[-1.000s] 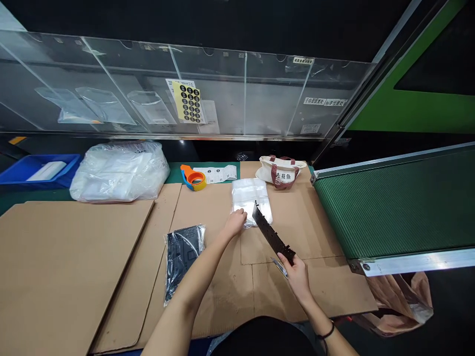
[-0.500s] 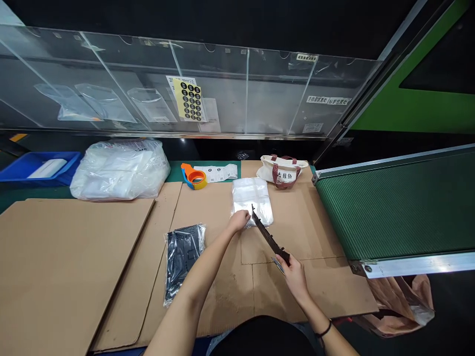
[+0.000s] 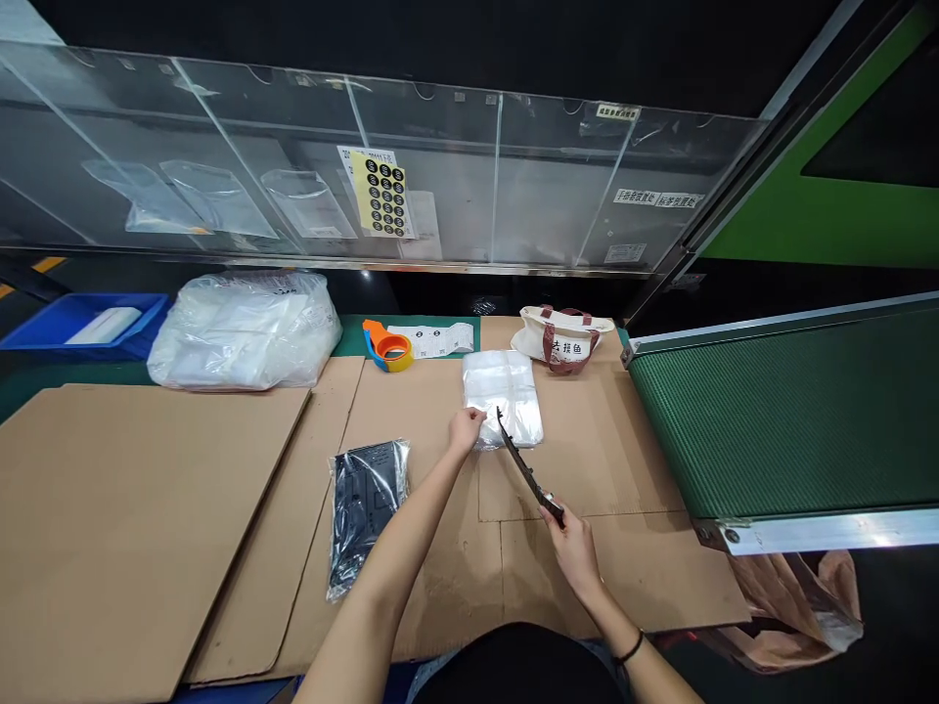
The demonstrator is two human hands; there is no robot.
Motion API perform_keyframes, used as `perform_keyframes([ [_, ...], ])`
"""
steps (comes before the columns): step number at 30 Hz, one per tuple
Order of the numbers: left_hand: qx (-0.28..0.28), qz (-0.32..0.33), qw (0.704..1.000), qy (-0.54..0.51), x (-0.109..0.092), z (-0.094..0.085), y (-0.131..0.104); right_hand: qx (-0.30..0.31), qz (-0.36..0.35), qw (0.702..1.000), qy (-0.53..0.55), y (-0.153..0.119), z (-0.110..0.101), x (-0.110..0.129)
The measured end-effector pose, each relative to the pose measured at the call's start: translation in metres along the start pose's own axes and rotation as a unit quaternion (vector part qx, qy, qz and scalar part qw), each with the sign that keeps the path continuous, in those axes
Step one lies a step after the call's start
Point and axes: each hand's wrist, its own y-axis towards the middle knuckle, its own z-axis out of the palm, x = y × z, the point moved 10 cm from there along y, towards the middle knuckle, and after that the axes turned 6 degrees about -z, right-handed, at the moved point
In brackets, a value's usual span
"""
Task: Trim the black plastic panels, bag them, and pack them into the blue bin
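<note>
My right hand (image 3: 572, 543) grips the lower end of a thin dark panel (image 3: 522, 467), which is held tilted, nearly edge-on, over the cardboard. At the near left corner of a stack of clear plastic bags (image 3: 503, 391), my left hand (image 3: 467, 428) has its fingers pinched together; what they hold, if anything, is too small to make out. The panel's far tip is just right of that hand, apart from it. Left of my left forearm, a dark flat part in a clear bag (image 3: 365, 508) lies on the cardboard (image 3: 447, 587).
A tape dispenser (image 3: 388, 347), printed labels (image 3: 440, 339) and a small cloth bag (image 3: 563, 339) line the back. Back left are a big plastic-wrapped bundle (image 3: 245, 332) and a blue tray (image 3: 151, 328). A green conveyor (image 3: 792, 411) borders the right.
My left hand has shifted slightly left, away from the panel. The panel has turned more edge-on, and my right hand has moved slightly left. The whole view has shifted a little.
</note>
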Motion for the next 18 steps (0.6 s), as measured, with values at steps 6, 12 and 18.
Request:
perform_keyframes([
  [6, -0.041, -0.028, 0.989, -0.14, 0.004, -0.012, 0.009, -0.012, 0.054, 0.998, 0.041, 0.003, 0.001, -0.011],
  [12, -0.038, 0.034, 0.993, -0.107, -0.012, -0.017, -0.007, 0.002, 0.126, 0.981, 0.148, 0.001, -0.008, -0.02],
  [18, 0.022, 0.153, 0.986, 0.068, -0.043, -0.01, -0.037, 0.074, 0.223, 0.922, 0.309, -0.018, -0.014, -0.024],
])
